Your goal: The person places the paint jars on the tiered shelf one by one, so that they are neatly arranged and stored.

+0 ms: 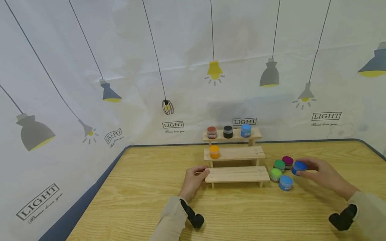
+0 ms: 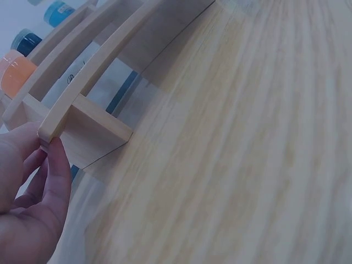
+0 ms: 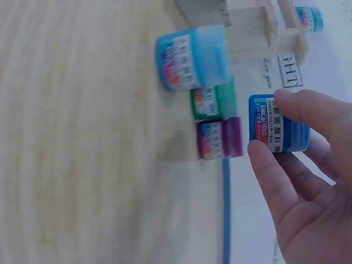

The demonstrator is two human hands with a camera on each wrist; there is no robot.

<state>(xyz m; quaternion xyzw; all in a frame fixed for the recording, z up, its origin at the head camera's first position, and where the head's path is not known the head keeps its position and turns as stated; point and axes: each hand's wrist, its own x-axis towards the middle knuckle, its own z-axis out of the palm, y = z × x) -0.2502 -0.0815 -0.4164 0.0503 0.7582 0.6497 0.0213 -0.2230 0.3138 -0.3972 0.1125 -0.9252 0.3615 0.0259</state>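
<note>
My right hand (image 1: 324, 175) grips a dark blue paint jar (image 3: 279, 125) between thumb and fingers, its printed label facing the right wrist camera. Just left of it in the head view stand a magenta jar (image 1: 287, 162), a green jar (image 1: 279, 165), a lime green jar (image 1: 275, 175) and a light blue jar (image 1: 285, 183). My left hand (image 1: 194, 180) pinches the left end of the lowest step of a three-step wooden rack (image 1: 236, 175); in the left wrist view, thumb and fingertips hold that step's corner.
A red-brown jar (image 1: 212, 133), a black jar (image 1: 228, 132) and another light blue jar (image 1: 246, 131) stand on the top step. An orange jar (image 1: 214, 152) sits at the middle step's left end. Behind the wooden table (image 1: 144, 187) hangs a lamp-printed sheet (image 1: 187, 83).
</note>
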